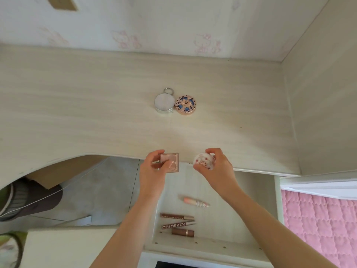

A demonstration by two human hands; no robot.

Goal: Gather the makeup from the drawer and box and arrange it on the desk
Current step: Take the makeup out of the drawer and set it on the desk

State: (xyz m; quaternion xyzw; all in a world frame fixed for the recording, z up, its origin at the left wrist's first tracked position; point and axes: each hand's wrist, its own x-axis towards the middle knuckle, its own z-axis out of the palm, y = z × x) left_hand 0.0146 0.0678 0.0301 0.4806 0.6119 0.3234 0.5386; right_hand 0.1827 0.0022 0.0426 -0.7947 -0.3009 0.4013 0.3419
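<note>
My left hand (154,171) grips a square pink compact (172,161) at the desk's front edge. My right hand (218,171) holds a round white compact with a floral lid (203,161) beside it. On the pale wooden desk (96,113) lie a silver round mirror case (163,103) and a pink-and-blue patterned round compact (185,104), touching side by side. Below, the open drawer (251,190) holds a peach lipstick (196,202), two brown lip gloss tubes (177,221) and a brown lipstick (183,232).
A wall with pink cartoon wallpaper (173,26) backs the desk, and a side panel (318,113) closes it on the right. A pink quilted bed cover (318,229) is at lower right. A transparent sheet and a dark slipper (29,198) lie under the desk at left.
</note>
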